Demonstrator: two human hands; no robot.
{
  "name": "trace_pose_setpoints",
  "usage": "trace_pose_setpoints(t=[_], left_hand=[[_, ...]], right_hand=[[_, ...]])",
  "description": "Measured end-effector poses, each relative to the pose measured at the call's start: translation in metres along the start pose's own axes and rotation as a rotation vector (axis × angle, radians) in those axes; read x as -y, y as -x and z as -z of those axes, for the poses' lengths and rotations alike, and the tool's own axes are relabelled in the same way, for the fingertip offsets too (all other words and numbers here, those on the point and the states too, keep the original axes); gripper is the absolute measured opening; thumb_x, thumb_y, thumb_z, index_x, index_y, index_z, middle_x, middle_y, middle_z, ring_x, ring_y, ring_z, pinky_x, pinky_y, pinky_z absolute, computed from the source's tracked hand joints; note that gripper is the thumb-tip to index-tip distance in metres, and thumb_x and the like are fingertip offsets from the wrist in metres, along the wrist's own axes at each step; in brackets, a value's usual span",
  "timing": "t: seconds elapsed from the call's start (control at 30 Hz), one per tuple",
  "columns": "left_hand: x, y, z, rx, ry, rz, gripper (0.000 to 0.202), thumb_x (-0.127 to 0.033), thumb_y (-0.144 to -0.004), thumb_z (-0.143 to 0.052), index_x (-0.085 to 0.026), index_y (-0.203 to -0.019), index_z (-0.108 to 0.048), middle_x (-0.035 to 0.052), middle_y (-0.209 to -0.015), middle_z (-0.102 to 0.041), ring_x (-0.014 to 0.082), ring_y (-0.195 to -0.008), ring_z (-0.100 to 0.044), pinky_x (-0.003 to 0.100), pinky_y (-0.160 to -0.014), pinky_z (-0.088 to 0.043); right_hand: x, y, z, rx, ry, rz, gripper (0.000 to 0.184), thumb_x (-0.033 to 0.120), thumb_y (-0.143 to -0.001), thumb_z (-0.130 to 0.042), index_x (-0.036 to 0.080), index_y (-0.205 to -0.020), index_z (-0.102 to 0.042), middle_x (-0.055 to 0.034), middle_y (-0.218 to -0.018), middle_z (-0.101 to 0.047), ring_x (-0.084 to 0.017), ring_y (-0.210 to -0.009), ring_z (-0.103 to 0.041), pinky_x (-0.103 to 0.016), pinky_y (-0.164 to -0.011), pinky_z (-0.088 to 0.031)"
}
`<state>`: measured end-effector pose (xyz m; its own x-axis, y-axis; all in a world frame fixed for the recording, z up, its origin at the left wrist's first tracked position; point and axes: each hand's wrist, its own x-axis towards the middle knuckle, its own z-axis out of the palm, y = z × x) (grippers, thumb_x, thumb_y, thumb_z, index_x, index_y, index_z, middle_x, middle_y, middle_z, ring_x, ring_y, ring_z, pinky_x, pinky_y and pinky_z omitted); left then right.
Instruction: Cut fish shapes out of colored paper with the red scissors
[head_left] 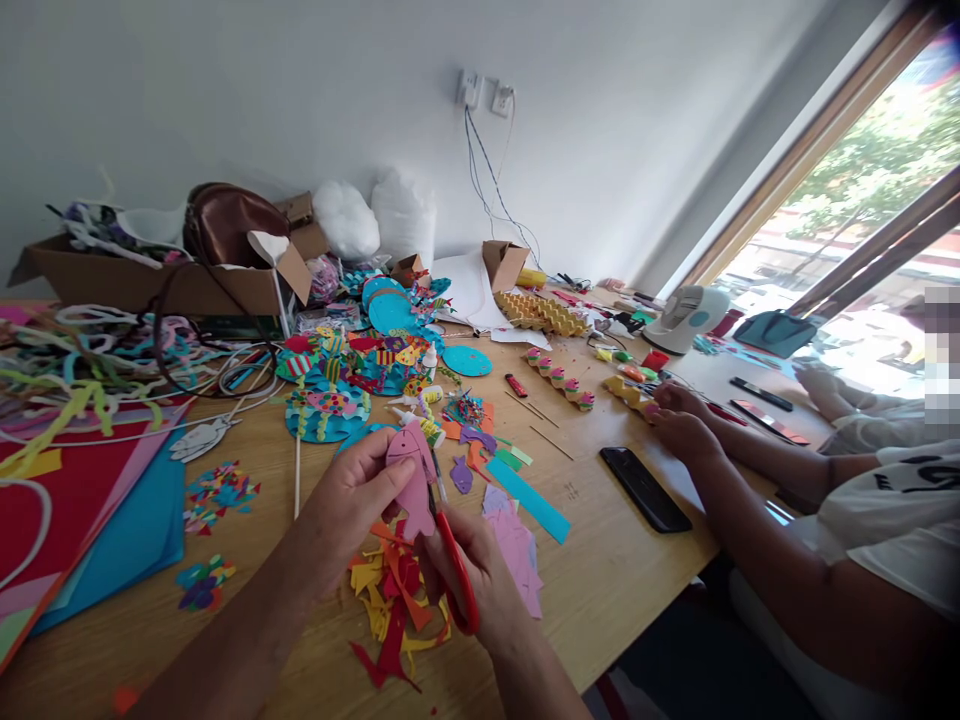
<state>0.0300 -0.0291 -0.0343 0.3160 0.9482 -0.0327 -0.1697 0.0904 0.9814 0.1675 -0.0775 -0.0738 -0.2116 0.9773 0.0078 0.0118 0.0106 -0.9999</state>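
Note:
My left hand (pixel 352 480) pinches a pink paper fish (pixel 411 490) between thumb and fingers, above the table. In my right hand (pixel 480 570) are red-handled scissors (pixel 456 575), fingers closed round the handles. Their blades point up and lie along the right edge of the fish, beside a narrow pink strip. Below both hands lies a pile of red, orange and yellow paper scraps (pixel 394 600). Pink paper pieces (pixel 514 550) lie to the right, with a blue paper strip (pixel 529 498) and a small purple paper fish (pixel 461 475) beyond them.
Coloured paper sheets (pixel 127 520) and confetti heaps (pixel 217 495) lie at left. Decorated blue discs (pixel 328 412) and a cardboard box (pixel 157 285) stand behind. A black phone (pixel 645 490) lies at right, near a co-worker's hands (pixel 682 420) on a yellow egg-carton strip (pixel 628 393).

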Motion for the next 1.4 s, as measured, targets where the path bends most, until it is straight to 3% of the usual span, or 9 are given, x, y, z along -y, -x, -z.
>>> trace_pose_setpoints(t=[0.47,0.83,1.1,1.4], left_hand=[[0.003,0.000,-0.001,0.006,-0.026,0.018,0.016,-0.034,-0.076,-0.058,-0.019,-0.073,-0.056,-0.0059,-0.057,-0.050,0.0083,-0.050,-0.042,0.019,-0.049,-0.037],[0.005,-0.002,0.000,0.011,-0.042,0.023,0.018,-0.036,-0.074,-0.059,-0.018,-0.073,-0.056,-0.0064,-0.056,-0.048,0.0084,-0.051,-0.040,0.020,-0.050,-0.036],[0.006,-0.003,0.000,0.006,-0.043,0.039,0.018,-0.036,-0.075,-0.059,-0.018,-0.075,-0.057,-0.0058,-0.058,-0.050,0.0086,-0.052,-0.042,0.019,-0.050,-0.037],[0.008,-0.002,0.001,-0.027,-0.054,-0.009,0.017,-0.036,-0.078,-0.058,-0.020,-0.072,-0.057,-0.0064,-0.057,-0.050,0.0091,-0.052,-0.043,0.017,-0.048,-0.037]], right_hand=[[-0.007,-0.001,-0.002,-0.038,-0.038,0.131,0.045,0.057,-0.088,-0.050,0.018,-0.066,-0.049,0.0050,-0.052,-0.042,-0.008,-0.045,-0.035,-0.019,-0.041,-0.025],[-0.006,0.001,-0.001,-0.051,0.008,0.150,0.042,0.049,-0.091,-0.047,0.018,-0.063,-0.045,0.0051,-0.054,-0.038,-0.008,-0.048,-0.032,-0.019,-0.043,-0.024],[-0.005,0.001,0.001,-0.065,0.073,0.155,0.032,0.033,-0.090,-0.047,0.018,-0.062,-0.043,0.0055,-0.055,-0.037,-0.008,-0.048,-0.031,-0.020,-0.044,-0.023],[-0.011,0.001,0.001,-0.074,0.095,0.118,0.031,0.030,-0.090,-0.047,0.019,-0.062,-0.041,0.0056,-0.057,-0.034,-0.008,-0.051,-0.030,-0.019,-0.044,-0.024]])
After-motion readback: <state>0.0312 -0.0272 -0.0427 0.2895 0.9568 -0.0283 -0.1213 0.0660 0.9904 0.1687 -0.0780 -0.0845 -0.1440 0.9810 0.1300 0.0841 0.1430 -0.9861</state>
